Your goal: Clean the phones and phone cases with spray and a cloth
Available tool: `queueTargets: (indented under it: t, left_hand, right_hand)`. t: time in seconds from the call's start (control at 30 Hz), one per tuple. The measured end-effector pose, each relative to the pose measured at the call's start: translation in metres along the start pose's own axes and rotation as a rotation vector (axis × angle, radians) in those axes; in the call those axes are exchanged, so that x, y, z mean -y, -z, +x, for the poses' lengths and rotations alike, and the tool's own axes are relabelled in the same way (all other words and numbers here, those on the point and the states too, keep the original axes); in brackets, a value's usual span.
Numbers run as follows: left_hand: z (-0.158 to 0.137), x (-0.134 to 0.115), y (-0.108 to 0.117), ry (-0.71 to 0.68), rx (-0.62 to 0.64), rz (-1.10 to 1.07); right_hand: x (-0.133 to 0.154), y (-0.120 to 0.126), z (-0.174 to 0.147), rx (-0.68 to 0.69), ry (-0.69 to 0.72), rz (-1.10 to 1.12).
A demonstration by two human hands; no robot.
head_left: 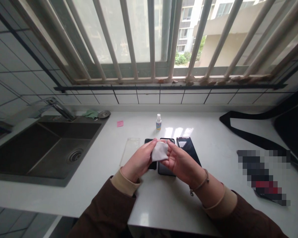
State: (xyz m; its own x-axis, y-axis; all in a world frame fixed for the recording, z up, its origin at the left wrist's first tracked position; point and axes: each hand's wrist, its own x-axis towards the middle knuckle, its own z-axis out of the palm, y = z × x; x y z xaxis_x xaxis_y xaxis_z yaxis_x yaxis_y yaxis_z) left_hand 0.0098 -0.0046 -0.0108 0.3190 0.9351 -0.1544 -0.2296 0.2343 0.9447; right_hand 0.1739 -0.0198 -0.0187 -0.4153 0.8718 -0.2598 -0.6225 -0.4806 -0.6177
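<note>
Between my two hands I hold a folded, light grey-white cloth (pixel 160 151) above the counter. My left hand (pixel 142 156) grips its left side, thumb on top. My right hand (pixel 181 161) has its thumb on the right edge and its fingers curled beneath. Below them lie three dark phones side by side: a left phone (pixel 152 165), a middle phone (pixel 167 170) partly hidden by my right hand, and a right phone (pixel 192 153). A clear phone case (pixel 130 148) lies left of them. Behind the phones stands a small white spray bottle (pixel 158 123).
A dark sink (pixel 49 148) with a faucet (pixel 61 109) is at the left. A pink note (pixel 120 123), a green cloth (pixel 91 114) and a metal strainer (pixel 104 114) lie near the back. On the right are a black strap (pixel 248 132) and a blurred-out object (pixel 263 177). A barred window spans the back.
</note>
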Motion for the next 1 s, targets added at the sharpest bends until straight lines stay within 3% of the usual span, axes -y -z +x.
queueTargets:
  t: [0.07, 0.17, 0.23, 0.27, 0.37, 0.47, 0.63, 0.73, 0.83, 0.93, 1.0]
  left_hand:
    - [-0.003, -0.008, 0.008, -0.077, -0.109, 0.300]
    - [-0.012, -0.020, 0.025, -0.230, -0.497, 1.200]
    - [-0.021, -0.025, 0.035, -0.055, -0.717, 1.615]
    - [-0.025, -0.026, 0.039, 0.055, -0.757, 1.732]
    - [-0.031, -0.024, 0.048, 0.300, -0.674, 1.847]
    - [-0.029, -0.019, 0.055, 0.362, -0.607, 1.834]
    - [-0.019, -0.021, 0.066, 0.270, -0.774, 1.740]
    - [-0.013, -0.025, 0.068, 0.056, -0.861, 1.319]
    - [-0.007, -0.023, 0.062, -0.027, -0.671, 0.706]
    - [-0.005, -0.015, 0.049, 0.039, -0.451, 0.496]
    - [-0.007, -0.011, 0.040, 0.107, -0.237, -0.020]
  right_hand:
    - [0.003, -0.001, 0.000, -0.034, -0.025, 0.034]
    - [0.008, -0.003, 0.000, -0.077, -0.017, 0.070]
    - [0.011, -0.003, 0.000, -0.107, 0.006, 0.078]
    - [0.011, -0.003, 0.000, -0.122, 0.019, 0.081]
    - [0.012, -0.003, 0.000, -0.143, 0.053, 0.092]
    - [0.014, -0.003, -0.001, -0.146, 0.072, 0.104]
    - [0.016, -0.002, 0.000, -0.198, 0.135, 0.156]
    - [0.014, 0.000, 0.005, -0.273, 0.189, 0.185]
    - [0.012, 0.001, 0.008, -0.329, 0.214, 0.195]
    - [0.011, 0.001, 0.008, -0.312, 0.224, 0.188]
    - [0.012, 0.001, 0.007, -0.307, 0.236, 0.159]
